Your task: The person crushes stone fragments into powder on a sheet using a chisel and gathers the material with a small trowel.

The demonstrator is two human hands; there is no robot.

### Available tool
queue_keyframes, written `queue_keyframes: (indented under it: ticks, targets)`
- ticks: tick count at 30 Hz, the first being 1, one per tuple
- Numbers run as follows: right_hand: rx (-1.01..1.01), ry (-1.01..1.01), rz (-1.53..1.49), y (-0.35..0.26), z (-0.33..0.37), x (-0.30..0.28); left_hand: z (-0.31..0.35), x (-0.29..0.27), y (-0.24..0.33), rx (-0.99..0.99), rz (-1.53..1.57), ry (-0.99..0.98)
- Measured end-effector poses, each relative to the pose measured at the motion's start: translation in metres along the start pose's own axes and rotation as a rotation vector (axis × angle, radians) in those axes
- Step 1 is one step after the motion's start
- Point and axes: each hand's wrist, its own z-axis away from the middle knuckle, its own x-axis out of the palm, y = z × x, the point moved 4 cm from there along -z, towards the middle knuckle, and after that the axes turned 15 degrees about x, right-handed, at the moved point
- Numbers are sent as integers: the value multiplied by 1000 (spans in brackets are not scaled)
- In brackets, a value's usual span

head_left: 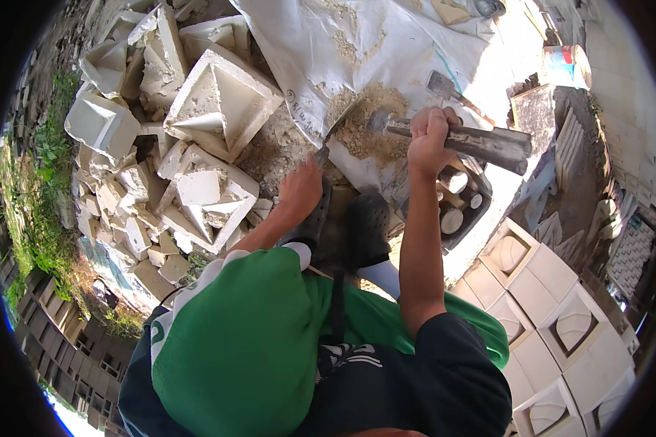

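Note:
My left hand (301,188) is closed around the handle end of a small trowel (345,119), its thin blade slanting up and right over the white sheet. In my right hand (431,135) is a thick, worn, dark bar-shaped tool (492,144); its wide end points right, and a blunt grey end shows on the left. I cannot make out its exact kind. Beneath the two tools lies a heap of crumbly tan material (386,102). A flat-bladed tool (441,85) rests on the white sheet (291,44) beyond my right hand.
Broken pale moulded blocks (222,102) pile up on the left. A dark crate (481,193) with pale cylinders stands to the right. Square moulded blocks (554,328) are stacked at lower right. A bucket (567,67) lies at far right. My dark shoes (369,227) are below the heap.

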Motion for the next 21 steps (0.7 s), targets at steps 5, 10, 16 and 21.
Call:
queue_keyframes:
  ticks: [5,10,16,21]
  targets:
    - [113,-92,15,6,-28,-1,11,8,-3,-11,35,-28]
    - [-54,-40,-20,-58,4,11,0,3,-5,-8,106,-9]
    - [65,-21,59,24,-13,-4,-4,10,-5,-36,75,-34]
    - [-30,-34,-17,-31,2,-1,0,7,-6,-17,77,-16]
